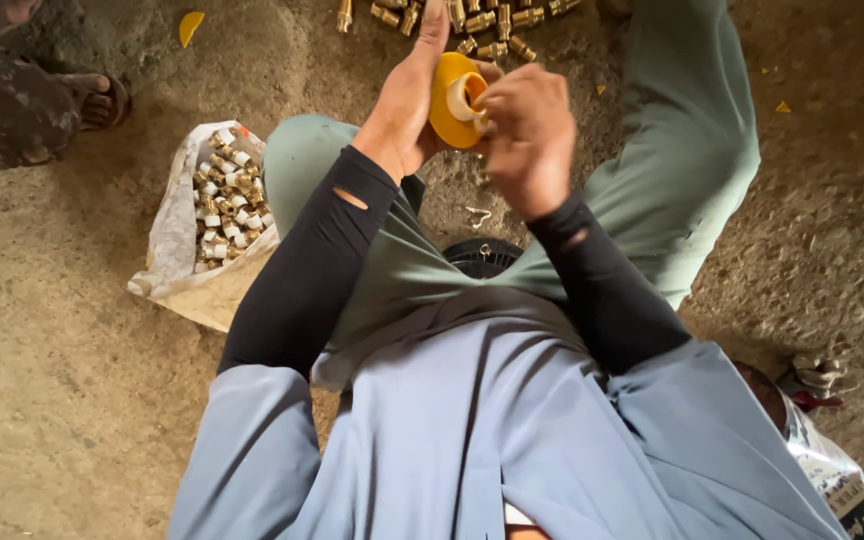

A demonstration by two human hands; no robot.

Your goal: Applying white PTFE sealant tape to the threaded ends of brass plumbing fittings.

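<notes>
My left hand (404,95) holds a yellow tape spool (449,100) with white thread-seal tape on it, fingers stretched upward behind the spool. My right hand (527,130) is closed just right of the spool, pinching at the white tape; what lies inside its fingers is hidden. Both arms wear black sleeves. Above the hands, several brass fittings (482,20) lie loose on the dirt floor. A white bag (167,230) at my left knee holds several brass fittings wrapped with white tape (227,195).
I sit on a dirt floor with green trouser legs spread. Another person's sandalled foot (97,95) is at the top left. A round black object (482,255) sits between my legs. A second bag (837,470) and a cloth bundle (817,372) lie at the right.
</notes>
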